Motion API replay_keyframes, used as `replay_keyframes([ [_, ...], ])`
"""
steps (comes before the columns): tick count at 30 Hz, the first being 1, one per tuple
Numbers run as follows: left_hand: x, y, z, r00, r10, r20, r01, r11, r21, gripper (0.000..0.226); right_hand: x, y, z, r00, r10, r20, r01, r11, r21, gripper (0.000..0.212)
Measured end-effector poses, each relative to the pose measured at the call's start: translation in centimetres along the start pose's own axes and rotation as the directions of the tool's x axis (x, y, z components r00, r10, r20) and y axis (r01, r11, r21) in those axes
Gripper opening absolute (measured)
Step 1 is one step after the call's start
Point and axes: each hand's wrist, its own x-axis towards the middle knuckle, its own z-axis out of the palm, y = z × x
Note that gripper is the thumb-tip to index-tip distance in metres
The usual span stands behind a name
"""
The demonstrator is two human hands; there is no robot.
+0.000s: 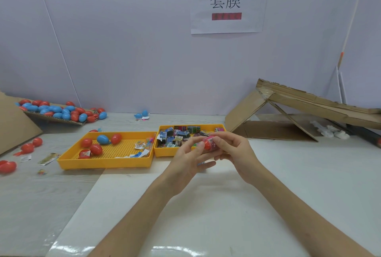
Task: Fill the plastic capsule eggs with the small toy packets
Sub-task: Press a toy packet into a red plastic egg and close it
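I pinched the red plastic capsule egg [206,145] with my left hand [185,160] and curled my right hand [234,150] round its other end, close above the yellow plastic tray [162,153] of packets, seemingly to press the pink toy packet [212,139] in.

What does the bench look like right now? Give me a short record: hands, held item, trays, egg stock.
left hand: fingertips pinch the red egg, above the table
right hand: fingers curled round the same egg
pink packet: at the egg, under the right fingers; how far in cannot be told
left tray: several red eggs, one blue egg, a few loose packets
right tray: heap of toy packets
egg pile: red and blue, on cardboard at far left
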Motion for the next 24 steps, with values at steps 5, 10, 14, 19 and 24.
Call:
replay_keyframes([
  [5,-0.19,-0.05,0.28,0.999,0.023,0.04,-0.026,0.996,0.083,0.033,0.12,0.09,-0.13,1.0,-0.005,-0.009,0.005,1.0,-0.009,0.03],
  [10,-0.21,0.04,0.34,1.0,0.008,0.022,-0.01,0.998,0.061,0.031,0.07,-0.02,-0.12,1.0,-0.027,-0.013,0.026,0.999,-0.02,0.026],
  [14,-0.19,0.01,0.35,1.0,-0.001,0.025,0.0,0.998,0.063,0.032,0.13,0.02,-0.16,0.999,-0.039,-0.019,0.038,0.999,-0.033,0.025],
  [19,-0.05,-0.01,0.25,1.0,-0.003,0.019,0.002,0.998,0.055,0.033,0.08,0.18,-0.04,1.0,-0.021,0.006,0.021,0.999,-0.037,0.031],
  [24,0.03,0.21,0.21,1.0,-0.019,0.017,0.019,1.0,0.021,0.039,0.02,0.36,0.33,0.999,-0.034,0.017,0.035,0.997,-0.072,0.032],
])
